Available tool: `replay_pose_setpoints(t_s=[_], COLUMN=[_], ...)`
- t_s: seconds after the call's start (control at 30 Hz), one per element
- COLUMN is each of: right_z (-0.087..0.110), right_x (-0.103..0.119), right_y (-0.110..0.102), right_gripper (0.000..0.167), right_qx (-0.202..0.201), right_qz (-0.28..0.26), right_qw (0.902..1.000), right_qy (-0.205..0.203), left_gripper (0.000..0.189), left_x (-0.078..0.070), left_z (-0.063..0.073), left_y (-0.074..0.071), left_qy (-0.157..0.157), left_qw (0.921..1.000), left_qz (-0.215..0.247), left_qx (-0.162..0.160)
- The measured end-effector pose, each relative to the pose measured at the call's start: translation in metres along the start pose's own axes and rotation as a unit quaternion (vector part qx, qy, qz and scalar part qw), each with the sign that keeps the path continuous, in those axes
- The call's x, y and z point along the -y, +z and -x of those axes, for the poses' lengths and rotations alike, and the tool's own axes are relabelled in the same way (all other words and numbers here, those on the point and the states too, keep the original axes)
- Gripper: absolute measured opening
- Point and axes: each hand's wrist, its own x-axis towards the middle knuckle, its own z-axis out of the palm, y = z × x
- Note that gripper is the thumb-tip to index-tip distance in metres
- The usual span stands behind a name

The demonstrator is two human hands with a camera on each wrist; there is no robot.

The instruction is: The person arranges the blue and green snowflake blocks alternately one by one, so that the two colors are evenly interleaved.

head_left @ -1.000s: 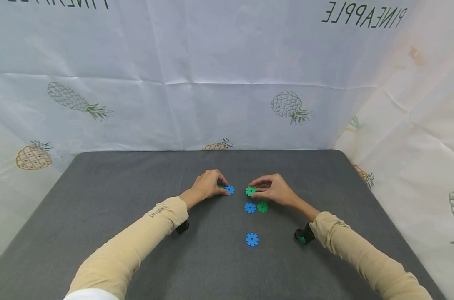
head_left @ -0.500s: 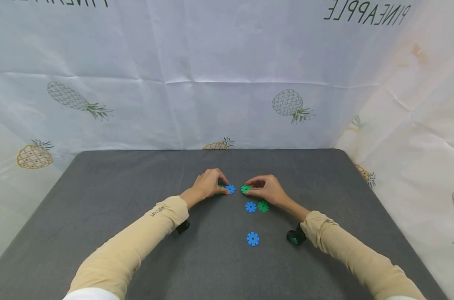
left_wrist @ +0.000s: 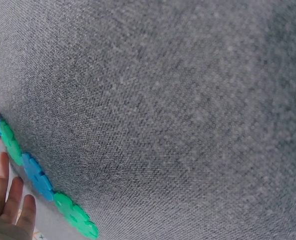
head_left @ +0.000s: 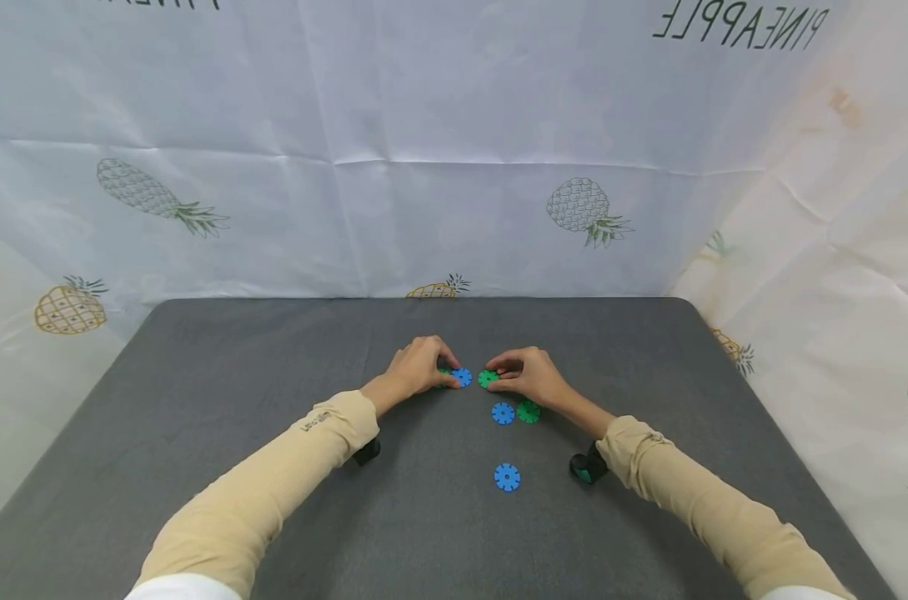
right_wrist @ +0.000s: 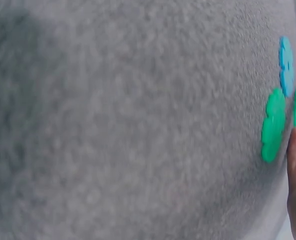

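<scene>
In the head view my left hand (head_left: 416,367) pinches a blue notched plastic disc (head_left: 463,377) near the table's far side. A green disc (head_left: 443,374) adjoins it, mostly hidden by the fingers. Facing it across a small gap, my right hand (head_left: 534,377) holds another green disc (head_left: 486,379) between thumb and fingers. The left wrist view shows the left hand's green disc (left_wrist: 73,215) and blue disc (left_wrist: 37,175) edge to edge, with the right hand's green disc (left_wrist: 9,142) beyond them. Fingers of the right hand cover part of its disc in the right wrist view.
Just nearer than the hands, a blue disc (head_left: 503,413) and a green disc (head_left: 529,412) lie side by side on the dark grey table (head_left: 273,517). A further blue disc (head_left: 507,477) lies closer to the person. A pineapple-print cloth (head_left: 454,217) hangs behind.
My right hand has moved left with its green disc, narrowing the gap to the blue disc. The left hand has stayed nearly in place.
</scene>
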Motion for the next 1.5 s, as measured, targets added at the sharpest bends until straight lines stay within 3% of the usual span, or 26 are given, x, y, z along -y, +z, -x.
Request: replay_pose_setpoints(t_s=[0.33,1.07,1.5], right_z=[-0.002,-0.010,-0.010], right_x=[0.002,0.007,0.006], right_y=[-0.003,0.004,0.002], right_gripper=[0.019,0.020,0.020], right_qx=[-0.004,0.000,0.000], right_qz=[0.025,0.045,0.051], right_qw=[0.9997,0.9990,0.9987], right_qy=[-0.002,-0.001,-0.007], left_gripper=[0.017,0.021,0.020], left_x=[0.000,-0.004,-0.010], left_z=[0.000,0.003,-0.002], left_y=[-0.001,-0.005,-0.006], left_qy=[-0.002,0.005,0.034], left_qw=[1.0000,0.9999,0.9960], left_qz=[0.001,-0.001,-0.076], left_qx=[-0.001,0.014,0.033])
